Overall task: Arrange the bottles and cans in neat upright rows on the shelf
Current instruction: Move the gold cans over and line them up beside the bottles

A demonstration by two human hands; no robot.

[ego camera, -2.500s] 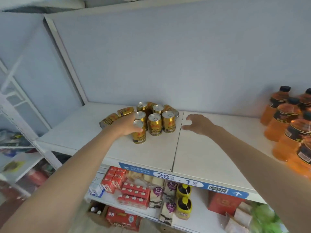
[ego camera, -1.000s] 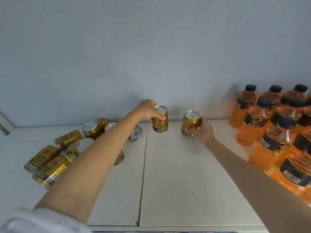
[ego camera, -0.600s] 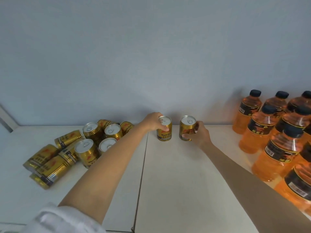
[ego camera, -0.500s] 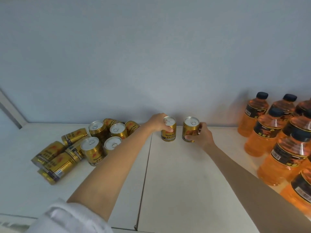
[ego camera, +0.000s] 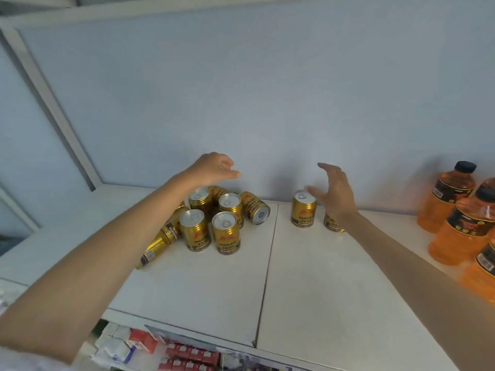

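1. Head view, hands: left hand raised above the can cluster at centre frame, fingers loosely curled, holding nothing. Right hand spread wide open right of centre, empty, just beside two placed cans.
2. Head view, task items: two upright cans at the back wall, right of the shelf seam; nearer one fully visible, second one largely hidden behind the right wrist. Loose cluster of gold cans left of the seam: four upright, the rest lying on their sides, including one with its base end facing out. Orange bottles upright at the right edge.
3. Step in hand, judged: fetching the next cans from the cluster to extend the row. Recommended: take upright cans first, grip round the body, set down touching the row and square to the back wall. Risk: tipped cans likely to roll if nudged.
4. Materials: cans short, cylindrical, glossy gold metal, silver pull-tab tops, smooth and slippery-looking. Bottles clear plastic, dark caps, dark labels. Shelf flat, matte white panels with a dark seam.
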